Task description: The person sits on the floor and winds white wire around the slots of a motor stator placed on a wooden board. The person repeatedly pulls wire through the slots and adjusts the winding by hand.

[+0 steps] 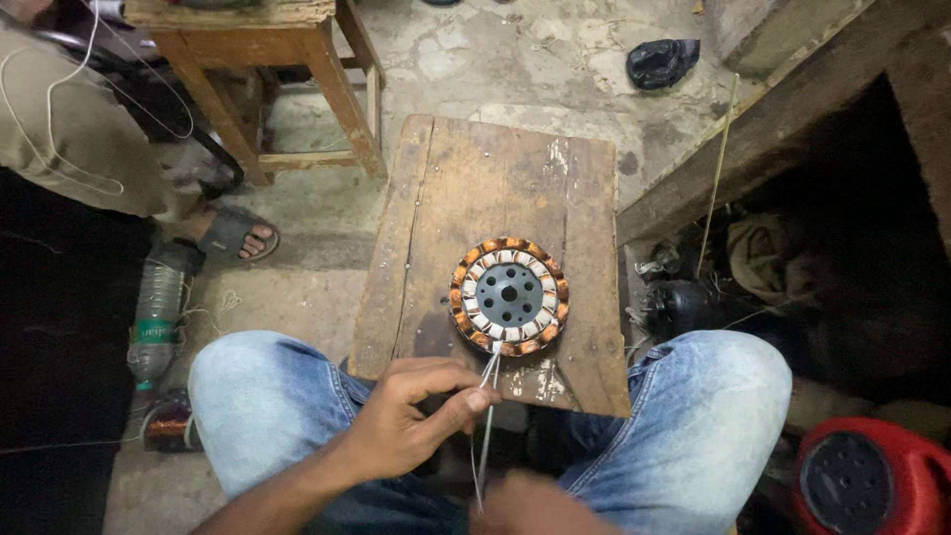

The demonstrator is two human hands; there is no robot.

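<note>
Round motor stator (pixel 509 295) with copper windings and a grey hub lay flat on a worn wooden board (pixel 466 188), near its close edge. Thin pale wires (pixel 487 411) ran from the stator's near rim down between the knees. Left hand (pixel 411 416) pinched those wires between thumb and fingertips, just below the board's edge. Right hand (pixel 530 505) sat low at the frame bottom, blurred, at the wires' lower end; grip could not be told.

Nothing lay between hands and stator. Blue jeans knees flanked the board on both sides. Another person's sandalled foot (pixel 236 234) rested on the floor to the left, by a clear plastic bottle (pixel 156 322) with a green label band. Copper wire spool (pixel 170 421) lay below the bottle. Wooden stool (pixel 272 84) stood behind. Black plastic bag (pixel 661 61) lay on the cracked concrete floor (pixel 475 59). Red container with a dark lid (pixel 872 481) sat at lower right. Dim clutter filled the dark recess on the right.
</note>
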